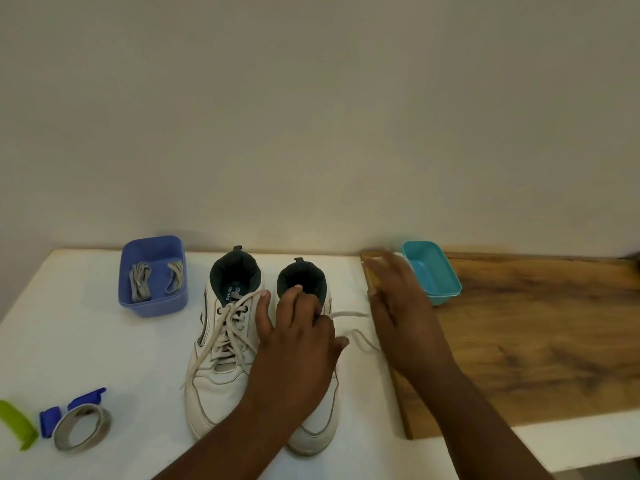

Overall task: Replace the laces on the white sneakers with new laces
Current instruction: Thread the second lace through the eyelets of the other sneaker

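Note:
Two white sneakers stand side by side on the white table (pixel 69 341), toes toward me. The left sneaker (pixel 221 344) is laced, with its lace ends lying loose. My left hand (pixel 298 344) lies over the right sneaker (pixel 315 434), fingers curled round its tongue and collar, hiding most of the eyelets. An off-white lace (pixel 349 314) runs from that sneaker rightward to the thumb side of my right hand (pixel 398 306), and a loop of it lies on the table. The right hand is blurred, fingers stretched out; whether it pinches the lace is hidden.
A blue bin (pixel 152 299) at the back left holds grey laces (pixel 140 282). A teal tray (pixel 445 289) sits on the wooden board (pixel 536 341) at the right. A tape roll (pixel 83 427), a blue clip (pixel 72 408) and a green piece (pixel 17 424) lie front left.

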`<act>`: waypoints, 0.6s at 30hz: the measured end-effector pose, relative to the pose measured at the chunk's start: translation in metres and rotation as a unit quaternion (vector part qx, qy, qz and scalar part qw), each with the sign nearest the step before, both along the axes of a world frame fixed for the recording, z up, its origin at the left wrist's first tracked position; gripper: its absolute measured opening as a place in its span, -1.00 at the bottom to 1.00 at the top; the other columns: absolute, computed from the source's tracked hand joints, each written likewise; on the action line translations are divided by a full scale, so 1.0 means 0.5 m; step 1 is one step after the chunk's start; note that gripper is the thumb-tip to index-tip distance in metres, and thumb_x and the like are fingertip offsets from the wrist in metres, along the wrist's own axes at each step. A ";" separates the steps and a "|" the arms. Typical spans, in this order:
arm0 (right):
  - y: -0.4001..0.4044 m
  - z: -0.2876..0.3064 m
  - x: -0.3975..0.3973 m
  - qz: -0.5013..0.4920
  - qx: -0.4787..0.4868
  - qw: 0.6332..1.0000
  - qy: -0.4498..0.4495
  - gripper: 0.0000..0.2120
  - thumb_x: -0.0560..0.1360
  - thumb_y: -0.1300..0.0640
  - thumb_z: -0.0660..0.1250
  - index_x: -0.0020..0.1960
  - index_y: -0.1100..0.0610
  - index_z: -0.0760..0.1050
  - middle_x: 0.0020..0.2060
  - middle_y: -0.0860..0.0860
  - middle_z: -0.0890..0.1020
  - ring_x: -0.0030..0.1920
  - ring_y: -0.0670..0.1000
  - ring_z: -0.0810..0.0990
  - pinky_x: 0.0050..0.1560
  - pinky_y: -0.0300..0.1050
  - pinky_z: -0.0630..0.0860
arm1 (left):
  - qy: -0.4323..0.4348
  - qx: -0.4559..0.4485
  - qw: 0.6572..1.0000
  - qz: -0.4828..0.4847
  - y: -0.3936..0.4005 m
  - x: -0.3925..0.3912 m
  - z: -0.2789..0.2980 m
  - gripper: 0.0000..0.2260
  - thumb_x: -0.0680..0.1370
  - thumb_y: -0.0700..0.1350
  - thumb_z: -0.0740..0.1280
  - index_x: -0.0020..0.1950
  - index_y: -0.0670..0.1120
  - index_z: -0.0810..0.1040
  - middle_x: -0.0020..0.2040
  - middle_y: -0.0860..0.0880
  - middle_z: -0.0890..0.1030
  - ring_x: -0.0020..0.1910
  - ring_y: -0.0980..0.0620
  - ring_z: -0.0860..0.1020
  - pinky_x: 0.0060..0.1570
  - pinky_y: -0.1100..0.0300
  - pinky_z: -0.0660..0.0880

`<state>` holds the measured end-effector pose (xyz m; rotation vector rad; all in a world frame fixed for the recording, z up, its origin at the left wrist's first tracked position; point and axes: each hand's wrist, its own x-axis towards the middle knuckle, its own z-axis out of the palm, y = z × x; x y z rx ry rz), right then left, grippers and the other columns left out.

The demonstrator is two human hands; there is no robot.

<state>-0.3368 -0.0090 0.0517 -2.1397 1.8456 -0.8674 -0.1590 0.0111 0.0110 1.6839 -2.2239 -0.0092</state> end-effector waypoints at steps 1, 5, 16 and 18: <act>0.000 -0.022 -0.008 0.000 0.079 0.996 0.048 -0.55 0.66 0.07 0.26 0.53 -0.11 0.33 0.61 -0.06 0.20 0.50 -0.20 0.24 0.40 -0.35 0.27 | 0.018 0.005 1.000 -0.010 -0.002 0.004 0.000 -0.62 0.56 0.34 0.14 -0.08 0.11 0.60 0.17 0.05 0.47 0.46 -0.09 0.29 0.47 -0.30 0.05; 0.008 -0.051 -0.005 0.064 0.247 0.961 0.105 -0.47 0.52 -0.02 0.47 0.43 -0.23 0.37 0.36 -0.11 0.42 0.13 -0.15 0.51 0.10 -0.28 0.50 | 0.103 0.051 0.989 -0.097 -0.010 0.018 0.000 -0.64 0.40 0.45 0.23 -0.15 0.19 0.50 0.12 0.22 0.39 0.48 0.06 0.20 0.52 -0.15 -0.06; 0.018 -0.022 0.009 0.135 0.374 0.917 0.039 -0.82 0.55 -0.07 0.43 0.13 -0.09 0.59 -0.14 -0.08 0.67 -0.20 -0.12 0.64 -0.07 -0.13 0.64 | 0.346 0.093 0.926 -0.121 -0.011 0.041 0.030 -0.86 0.58 0.23 0.21 -0.06 0.20 0.38 -0.21 0.17 0.51 -0.15 0.14 0.53 -0.19 0.19 0.49; 0.014 -0.036 0.000 0.039 0.343 0.938 0.044 -0.89 0.60 -0.02 0.36 -0.03 0.00 0.59 -0.20 -0.06 0.67 -0.22 -0.09 0.66 -0.06 -0.08 0.66 | 0.402 0.122 0.897 -0.137 -0.008 0.039 0.036 -0.86 0.60 0.21 0.23 0.02 0.18 0.42 -0.25 0.08 0.57 -0.25 0.05 0.60 -0.24 0.03 0.57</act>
